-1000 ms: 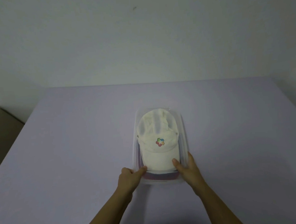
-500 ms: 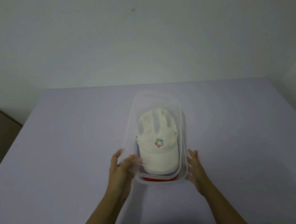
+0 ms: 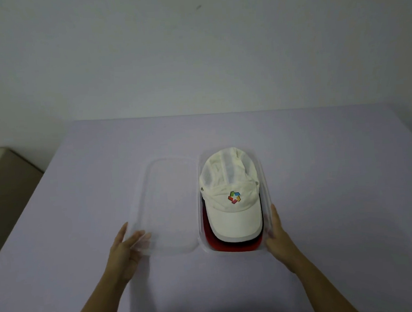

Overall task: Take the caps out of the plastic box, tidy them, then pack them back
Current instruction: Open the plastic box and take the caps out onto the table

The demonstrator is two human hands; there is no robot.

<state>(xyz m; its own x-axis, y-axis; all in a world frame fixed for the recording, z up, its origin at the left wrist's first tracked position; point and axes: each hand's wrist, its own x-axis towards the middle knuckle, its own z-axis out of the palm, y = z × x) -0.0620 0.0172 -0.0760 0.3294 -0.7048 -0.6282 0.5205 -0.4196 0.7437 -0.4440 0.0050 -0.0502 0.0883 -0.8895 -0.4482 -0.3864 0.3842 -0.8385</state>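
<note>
A clear plastic box point(image 3: 265, 188) stands on the lilac table, uncovered. Inside lies a stack of caps: a white cap point(image 3: 231, 198) with a coloured logo on top, a dark brim and a red cap point(image 3: 233, 246) showing beneath it. The clear lid point(image 3: 169, 207) lies flat on the table just left of the box. My left hand point(image 3: 126, 249) grips the lid's near left corner, thumb on top. My right hand point(image 3: 277, 236) rests flat against the box's near right side, fingers straight.
The lilac table point(image 3: 337, 195) reaches back to a white wall. A beige piece of furniture point(image 3: 4, 174) stands beyond the table's left edge. A dark garment shows at the bottom edge.
The lid has come off the box: my left hand lifted it and carried it left, down onto the table. My right hand stayed at the box's right side.
</note>
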